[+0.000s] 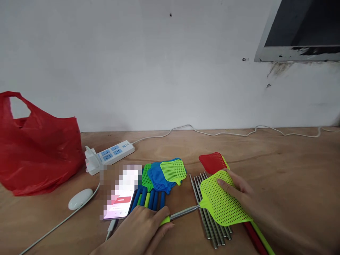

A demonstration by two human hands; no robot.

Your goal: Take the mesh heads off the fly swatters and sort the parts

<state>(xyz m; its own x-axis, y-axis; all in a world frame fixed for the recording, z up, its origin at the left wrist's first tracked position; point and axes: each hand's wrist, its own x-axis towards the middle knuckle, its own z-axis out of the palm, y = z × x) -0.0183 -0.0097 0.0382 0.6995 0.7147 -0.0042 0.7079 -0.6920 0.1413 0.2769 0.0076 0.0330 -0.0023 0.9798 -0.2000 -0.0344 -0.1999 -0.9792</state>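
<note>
A yellow-green fly swatter [223, 203] with a metal rod spans both hands, its mesh head to the right. My left hand [145, 226] is closed around the yellow-green handle. My right hand [237, 187] pinches the head, thumb on the mesh face and fingers mostly hidden behind. Beneath the swatter lie several loose metal rods [212, 230]. Several blue and green handles [155, 200] lie beyond my left hand, partly covered by it. Behind them rest overlapping blue, green and yellow-green swatter heads [174, 170]. A red swatter head [211, 162] lies past my right hand.
Left of the handles, a lit phone [120, 198] is plugged into a cable. A white power strip [114, 156] and a white oval device [80, 199] lie farther left, near a red plastic bag [39, 148]. Red and yellow-green strips [256, 235] show under my right forearm.
</note>
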